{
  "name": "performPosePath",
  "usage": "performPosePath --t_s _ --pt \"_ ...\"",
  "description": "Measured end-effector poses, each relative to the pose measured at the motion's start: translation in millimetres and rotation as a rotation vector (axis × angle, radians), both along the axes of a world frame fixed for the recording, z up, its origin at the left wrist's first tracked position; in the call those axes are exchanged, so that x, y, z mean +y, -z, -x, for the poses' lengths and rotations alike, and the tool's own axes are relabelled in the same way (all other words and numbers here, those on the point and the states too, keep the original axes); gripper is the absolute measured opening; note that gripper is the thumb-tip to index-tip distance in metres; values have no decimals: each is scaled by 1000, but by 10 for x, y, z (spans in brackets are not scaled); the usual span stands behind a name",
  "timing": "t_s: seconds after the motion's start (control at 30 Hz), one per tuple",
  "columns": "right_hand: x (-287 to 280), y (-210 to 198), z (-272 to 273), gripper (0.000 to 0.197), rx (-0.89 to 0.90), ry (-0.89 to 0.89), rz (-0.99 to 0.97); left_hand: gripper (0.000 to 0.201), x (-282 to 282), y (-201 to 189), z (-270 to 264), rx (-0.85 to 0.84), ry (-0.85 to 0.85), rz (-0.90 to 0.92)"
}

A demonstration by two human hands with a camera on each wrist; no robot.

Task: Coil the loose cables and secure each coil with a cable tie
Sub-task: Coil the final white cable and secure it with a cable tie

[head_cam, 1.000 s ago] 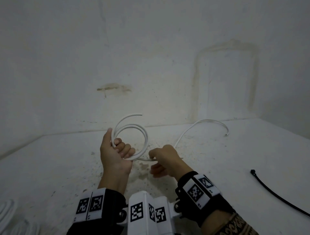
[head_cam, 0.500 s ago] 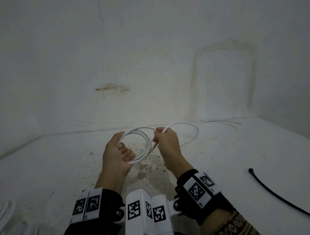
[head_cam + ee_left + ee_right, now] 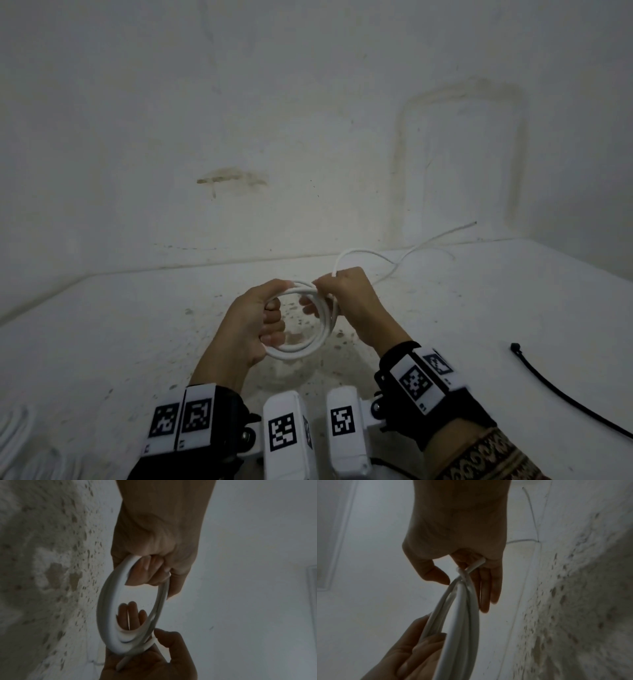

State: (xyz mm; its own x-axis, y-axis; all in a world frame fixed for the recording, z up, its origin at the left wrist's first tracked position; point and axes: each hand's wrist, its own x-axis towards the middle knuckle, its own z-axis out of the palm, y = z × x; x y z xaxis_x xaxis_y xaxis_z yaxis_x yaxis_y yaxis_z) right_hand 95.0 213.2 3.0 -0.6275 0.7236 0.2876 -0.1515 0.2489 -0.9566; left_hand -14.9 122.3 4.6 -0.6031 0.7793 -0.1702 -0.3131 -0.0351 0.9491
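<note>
The thin white round plastic cable (image 3: 310,337) hangs coiled in several loops above the speckled white worktop (image 3: 102,342). The left hand (image 3: 248,325) curls its fingers round the coil at 9 o'clock. The right hand (image 3: 349,305) pinches the strand at 1 o'clock, its other fingers straight. A black cable tie (image 3: 561,394) lies well apart at 3 o'clock.

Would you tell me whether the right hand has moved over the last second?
Yes. The right hand rose from beside the coil's bottom to its top, nearer the wall.
</note>
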Motion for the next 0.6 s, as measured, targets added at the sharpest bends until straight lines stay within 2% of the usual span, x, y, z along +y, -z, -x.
performPosePath --t_s 0.13,0.17,0.3,0.37,0.43,0.47,0.53,0.57,0.6 --pt "-14 36 4 10 -143 -134 -51 47 -30 7 22 71 45 78" --pt "-22 50 29 13 -166 -125 -64 46 -34 11 16 92 55 82" --pt "-21 72 143 32 -160 83 -164 42 -19 19 -64 88 80 -9" --pt "8 38 128 36 -169 136 -269 37 1 21 -109 177 60 -6" --pt "34 9 70 39 -294 59 -434 14 39 41 -106 419 -60 23" --pt "30 3 40 38 -380 -4 -511 22 49 62 -81 562 -120 25" --pt "-17 2 12 27 -507 -119 -601 60 43 103 -28 901 -131 -25" --pt "-40 -4 13 21 -525 -150 -617 69 30 123 -3 1079 -103 -45" --pt "-60 -18 11 19 -515 -165 -631 69 16 144 22 1208 -57 -67"
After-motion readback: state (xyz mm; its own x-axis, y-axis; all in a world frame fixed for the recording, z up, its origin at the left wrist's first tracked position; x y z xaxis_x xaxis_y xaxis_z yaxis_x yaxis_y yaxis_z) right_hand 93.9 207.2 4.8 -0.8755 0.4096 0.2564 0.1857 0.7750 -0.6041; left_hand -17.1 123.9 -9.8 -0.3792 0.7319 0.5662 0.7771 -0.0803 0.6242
